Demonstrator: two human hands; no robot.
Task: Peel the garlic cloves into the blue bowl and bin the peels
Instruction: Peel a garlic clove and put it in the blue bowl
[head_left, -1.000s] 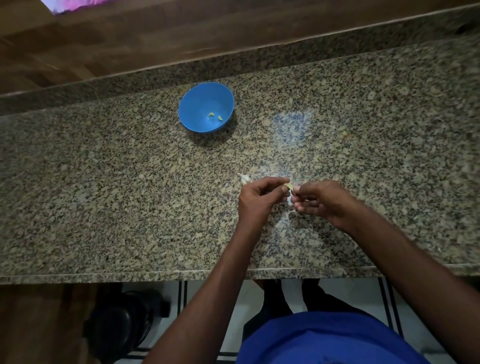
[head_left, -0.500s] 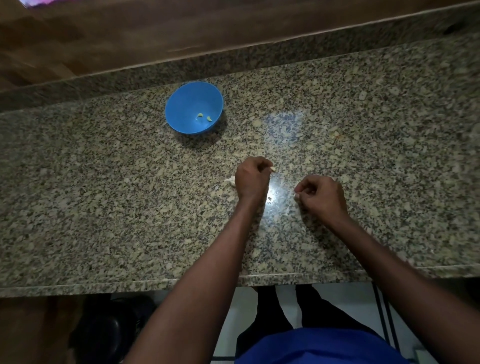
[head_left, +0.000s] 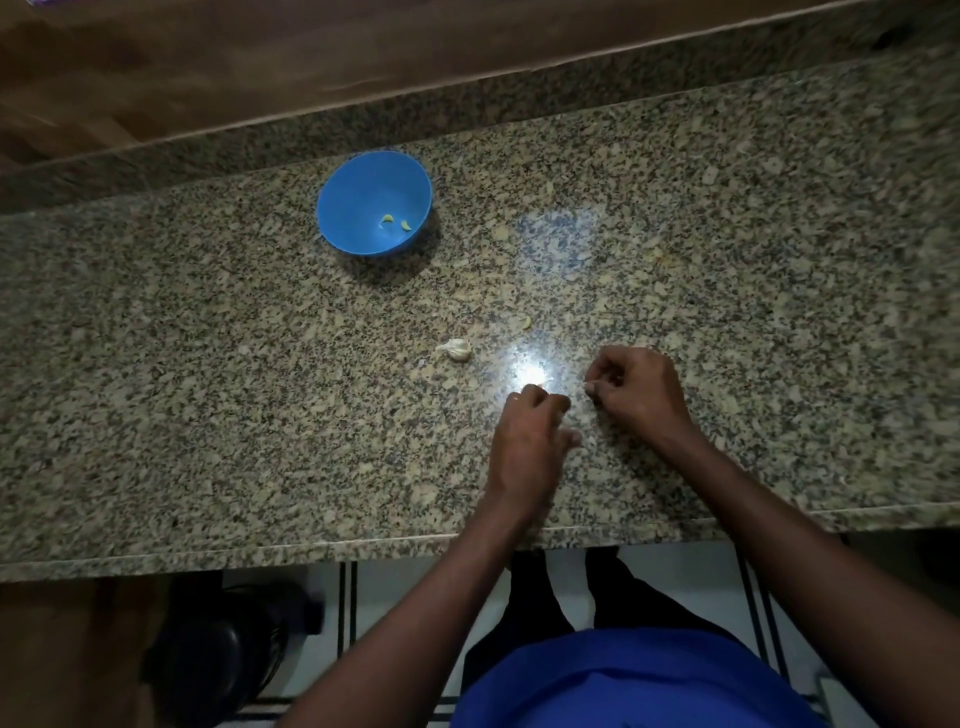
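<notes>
The blue bowl (head_left: 363, 179) stands at the back of the granite counter with two peeled cloves (head_left: 396, 222) inside. A small unpeeled garlic piece (head_left: 457, 349) lies mid-counter, and one peeled clove (head_left: 526, 322) lies bare on the stone to its right. My left hand (head_left: 530, 441) is nearer the front edge, its fingers curled down onto a pale scrap of peel (head_left: 574, 439). My right hand (head_left: 639, 395) is just to its right and pinches a small white bit of peel (head_left: 589, 385) between thumb and fingers.
The granite counter (head_left: 208, 364) has a raised ledge and a wooden surface (head_left: 260, 62) behind it. Below the front edge, a dark round container (head_left: 223, 654) stands on the tiled floor at the left. My legs and blue clothing are below the hands.
My left hand let the peeled clove go onto the counter and drew back toward the front edge, next to my right hand. The right hand keeps pinching its peel.
</notes>
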